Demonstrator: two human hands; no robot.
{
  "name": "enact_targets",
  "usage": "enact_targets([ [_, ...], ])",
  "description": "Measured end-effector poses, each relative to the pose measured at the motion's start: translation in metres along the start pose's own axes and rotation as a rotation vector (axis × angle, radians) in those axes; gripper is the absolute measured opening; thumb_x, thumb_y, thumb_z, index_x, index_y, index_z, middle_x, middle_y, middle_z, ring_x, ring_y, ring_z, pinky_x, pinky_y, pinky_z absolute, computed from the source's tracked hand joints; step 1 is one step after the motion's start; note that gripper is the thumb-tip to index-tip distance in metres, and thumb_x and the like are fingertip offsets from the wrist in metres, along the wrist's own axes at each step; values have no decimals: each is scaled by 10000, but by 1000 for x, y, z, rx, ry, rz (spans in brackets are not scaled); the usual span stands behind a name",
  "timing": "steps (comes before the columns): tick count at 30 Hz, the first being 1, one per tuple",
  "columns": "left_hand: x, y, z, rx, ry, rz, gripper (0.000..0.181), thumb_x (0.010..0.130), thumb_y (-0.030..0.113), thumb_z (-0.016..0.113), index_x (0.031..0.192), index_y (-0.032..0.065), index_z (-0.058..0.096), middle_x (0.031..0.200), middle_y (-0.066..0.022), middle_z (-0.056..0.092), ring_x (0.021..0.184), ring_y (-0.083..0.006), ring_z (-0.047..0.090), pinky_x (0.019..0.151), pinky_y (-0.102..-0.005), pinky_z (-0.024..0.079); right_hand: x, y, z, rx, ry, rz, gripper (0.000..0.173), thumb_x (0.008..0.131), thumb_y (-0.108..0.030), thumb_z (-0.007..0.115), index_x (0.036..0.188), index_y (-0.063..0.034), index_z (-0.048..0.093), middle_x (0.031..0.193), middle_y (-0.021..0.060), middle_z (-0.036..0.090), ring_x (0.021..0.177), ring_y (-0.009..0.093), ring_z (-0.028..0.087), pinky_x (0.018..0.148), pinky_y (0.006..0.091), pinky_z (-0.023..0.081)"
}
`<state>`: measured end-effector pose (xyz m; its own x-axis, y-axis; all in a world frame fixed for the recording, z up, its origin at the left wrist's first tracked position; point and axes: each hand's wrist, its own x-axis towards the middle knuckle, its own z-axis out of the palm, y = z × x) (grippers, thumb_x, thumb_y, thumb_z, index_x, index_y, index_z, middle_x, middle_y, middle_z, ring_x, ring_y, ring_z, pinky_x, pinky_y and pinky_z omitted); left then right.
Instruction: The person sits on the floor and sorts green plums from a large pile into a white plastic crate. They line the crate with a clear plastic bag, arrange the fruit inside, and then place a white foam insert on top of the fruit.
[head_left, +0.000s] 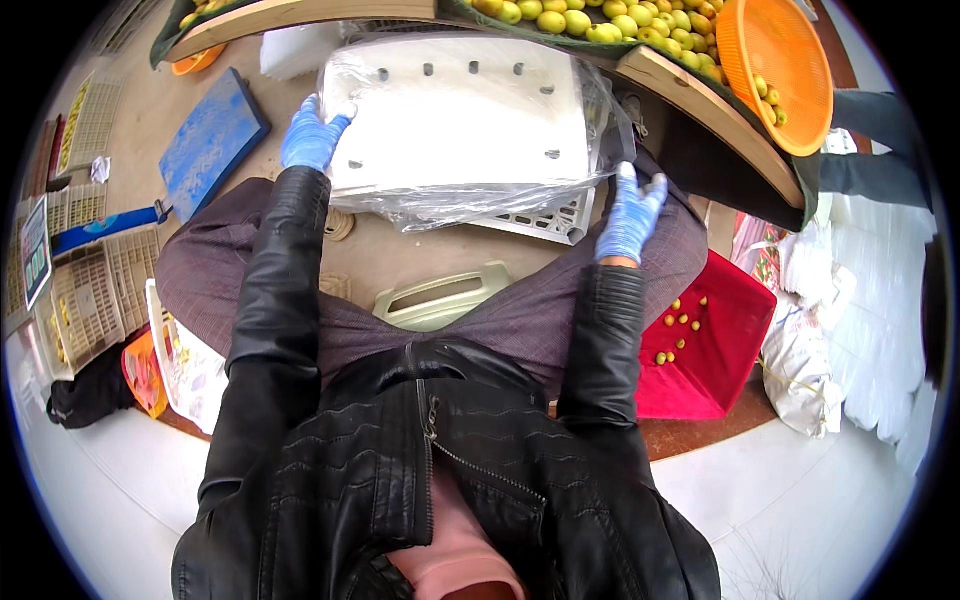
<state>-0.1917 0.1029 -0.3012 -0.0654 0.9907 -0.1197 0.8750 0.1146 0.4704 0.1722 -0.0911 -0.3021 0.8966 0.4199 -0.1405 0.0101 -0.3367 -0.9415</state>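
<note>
A white foam box (457, 127) with small dark holes lies in front of me, wrapped in clear plastic film (420, 206). Beneath its near right corner a white plastic crate (551, 217) with a slotted wall shows. My left hand (315, 135), in a blue knit glove with pale fingertips, grips the box's left edge through the film, thumb on top. At the lower right corner is my right hand (632, 210), gloved alike, its fingers apart at the film's edge; whether it pinches any film is unclear.
Round yellow-green fruit (637, 22) fills a wood-edged bin (697, 97) ahead, with an orange basket (780, 75) on its right. A blue scale platform (210, 142) stands left, a red cloth-lined container (720, 337) right, a pale green plastic stool (442, 300) between my legs. Another person's legs (870, 150) are far right.
</note>
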Motion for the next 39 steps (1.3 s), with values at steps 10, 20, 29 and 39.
enact_targets([
  [10, 45, -41, 34, -88, -187, 9, 461, 799, 201, 641, 1192, 8, 497, 1079, -182, 618, 983, -275, 602, 859, -331, 448, -21, 39, 63, 528, 119, 293, 272, 900, -212, 566, 1075, -4, 557, 936, 93, 608, 798, 199, 582, 726, 301, 491],
  [20, 86, -77, 13, -250, -274, 125, 457, 811, 214, 633, 1186, -9, 497, 1055, -198, 621, 968, -289, 609, 856, -326, 446, 88, 151, 61, -448, -454, 108, 229, 823, -192, 584, 872, 18, 661, 773, 121, 645, 623, 260, 610, 587, 339, 497],
  [29, 79, -67, -16, -45, -260, 139, 511, 833, 239, 596, 1242, -31, 450, 1148, -230, 573, 1069, -327, 558, 922, -343, 413, 166, 23, 5, -466, -645, 428, 411, 766, -70, 687, 1160, -38, 577, 949, 77, 637, 775, 154, 619, 555, 227, 499],
  [39, 72, -58, -5, 54, -296, 179, 584, 837, 261, 591, 1311, -18, 394, 1222, -229, 533, 1140, -333, 517, 959, -347, 391, 102, -16, 53, 75, -691, 428, 535, 868, -410, 583, 1283, -93, 468, 1208, 84, 531, 1044, 205, 528, 877, 337, 424],
])
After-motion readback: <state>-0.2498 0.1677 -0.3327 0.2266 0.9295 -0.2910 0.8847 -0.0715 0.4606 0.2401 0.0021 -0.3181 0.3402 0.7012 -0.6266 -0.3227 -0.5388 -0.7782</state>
